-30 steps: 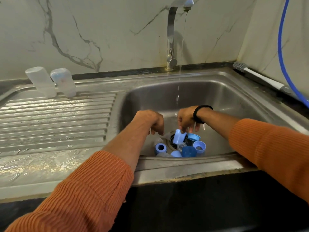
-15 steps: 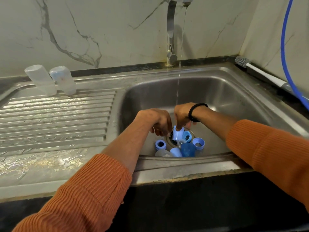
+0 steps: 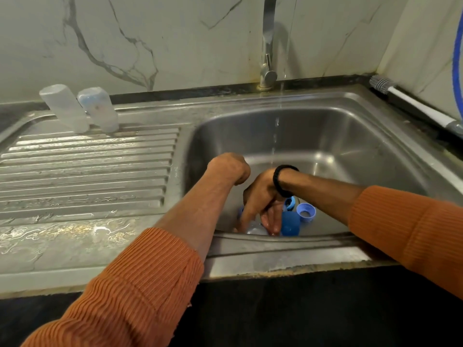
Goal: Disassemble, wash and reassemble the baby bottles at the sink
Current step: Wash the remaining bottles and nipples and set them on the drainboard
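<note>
Two clear baby bottle bodies [image 3: 64, 108] [image 3: 99, 109] stand upside down at the back of the drainboard. Blue parts lie on the sink floor near the front wall: a dark blue cap [image 3: 290, 224], a pale blue ring [image 3: 306, 212] and another ring [image 3: 290, 203]. My right hand [image 3: 260, 204] reaches down among them, its fingers straight and touching a clear part [image 3: 255, 231]. My left hand [image 3: 229, 169] hovers above as a fist; earlier frames show a small clear part in it, hidden now.
The tap [image 3: 268, 46] runs a thin stream of water [image 3: 275, 136] into the steel sink [image 3: 275, 246]. A bottle brush [image 3: 413, 103] lies on the back right rim, and a blue hose [image 3: 457, 58] hangs on the right wall. The drainboard [image 3: 87, 171] is wet.
My right hand has dropped from under the stream to the near side of the sink floor; the pale blue cap it held is no longer seen. The left hand stayed put.
</note>
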Available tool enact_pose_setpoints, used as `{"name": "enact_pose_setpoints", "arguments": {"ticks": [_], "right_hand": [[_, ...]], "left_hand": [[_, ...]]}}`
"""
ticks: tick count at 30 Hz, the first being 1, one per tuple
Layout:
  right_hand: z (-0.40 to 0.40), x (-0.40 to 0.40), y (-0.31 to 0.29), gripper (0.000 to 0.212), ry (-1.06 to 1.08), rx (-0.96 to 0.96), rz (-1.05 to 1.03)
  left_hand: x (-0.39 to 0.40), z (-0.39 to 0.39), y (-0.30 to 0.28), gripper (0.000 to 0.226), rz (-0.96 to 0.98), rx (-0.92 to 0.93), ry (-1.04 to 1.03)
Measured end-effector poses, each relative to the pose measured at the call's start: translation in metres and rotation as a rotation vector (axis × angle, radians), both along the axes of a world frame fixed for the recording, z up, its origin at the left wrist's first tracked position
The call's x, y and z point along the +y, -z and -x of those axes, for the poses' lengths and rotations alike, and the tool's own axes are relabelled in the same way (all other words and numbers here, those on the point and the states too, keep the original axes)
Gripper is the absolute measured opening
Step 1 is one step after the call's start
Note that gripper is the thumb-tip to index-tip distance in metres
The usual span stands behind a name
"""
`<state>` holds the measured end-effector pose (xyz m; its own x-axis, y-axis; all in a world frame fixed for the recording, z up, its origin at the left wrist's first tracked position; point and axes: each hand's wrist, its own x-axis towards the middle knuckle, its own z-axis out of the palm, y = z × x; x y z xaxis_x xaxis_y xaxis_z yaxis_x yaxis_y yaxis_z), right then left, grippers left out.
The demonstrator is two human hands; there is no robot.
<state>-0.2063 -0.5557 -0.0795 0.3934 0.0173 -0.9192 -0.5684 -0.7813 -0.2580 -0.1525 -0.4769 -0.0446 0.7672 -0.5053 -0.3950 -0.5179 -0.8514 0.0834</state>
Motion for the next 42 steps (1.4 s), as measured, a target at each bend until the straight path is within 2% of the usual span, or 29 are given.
{"name": "enact_pose_setpoints", "arguments": {"ticks": [2,7,9,11,15,18,20,22,24,27,29,31,34,38,40,42], "right_hand": [[-0.001,-0.004,-0.003,0.058,0.047,-0.007,-0.001],[-0.002,-0.037,-0.028,0.070,0.259,-0.098,-0.109],[0.004,-0.056,-0.036,0.073,0.462,-0.210,-0.152],[0.009,-0.075,-0.036,0.070,0.766,-0.363,-0.257],[0.009,-0.106,-0.035,0.045,1.315,-0.712,-0.698],[0.006,-0.114,-0.042,0.028,1.532,-0.831,-0.890],[0.004,-0.113,-0.045,0.024,1.515,-0.882,-0.869],[0.002,-0.110,-0.046,0.029,1.419,-0.967,-0.743],[0.000,-0.106,-0.044,0.042,1.248,-1.101,-0.465],[0.000,-0.101,-0.042,0.070,0.881,-1.278,0.001],[-0.002,-0.098,-0.041,0.077,0.629,-1.376,0.195],[-0.003,-0.097,-0.039,0.076,0.470,-1.447,0.336],[-0.004,-0.095,-0.039,0.071,0.414,-1.523,0.401],[-0.004,-0.095,-0.047,0.066,0.494,-1.587,0.398],[-0.006,-0.095,-0.048,0.054,0.535,-1.574,0.353],[-0.008,-0.095,-0.047,0.044,0.564,-1.563,0.274]], "left_hand": [[0.001,0.001,0.000,0.012,0.050,-0.011,-0.022],[0.000,0.001,-0.001,0.037,0.240,-0.116,-0.107],[-0.003,-0.001,-0.003,0.038,0.363,-0.109,-0.174],[-0.008,-0.004,-0.006,0.038,0.510,-0.061,-0.193],[-0.017,-0.002,-0.011,0.041,0.714,-0.014,-0.022],[-0.019,0.002,-0.008,0.045,0.787,-0.027,0.081],[-0.019,0.001,-0.005,0.048,0.765,-0.041,0.101],[-0.019,-0.002,-0.004,0.049,0.735,-0.053,0.078],[-0.018,-0.005,-0.001,0.048,0.691,-0.080,0.052],[-0.016,-0.010,0.004,0.056,0.658,-0.096,0.016],[-0.016,-0.011,0.006,0.057,0.672,-0.088,0.014],[-0.017,-0.012,0.006,0.056,0.702,-0.088,0.031],[-0.020,-0.010,0.008,0.056,0.813,-0.099,0.089],[-0.023,-0.005,0.004,0.077,0.938,-0.082,0.177],[-0.030,-0.004,0.000,0.084,0.971,-0.063,0.166],[-0.041,-0.006,-0.005,0.075,1.011,-0.055,0.085]]}}
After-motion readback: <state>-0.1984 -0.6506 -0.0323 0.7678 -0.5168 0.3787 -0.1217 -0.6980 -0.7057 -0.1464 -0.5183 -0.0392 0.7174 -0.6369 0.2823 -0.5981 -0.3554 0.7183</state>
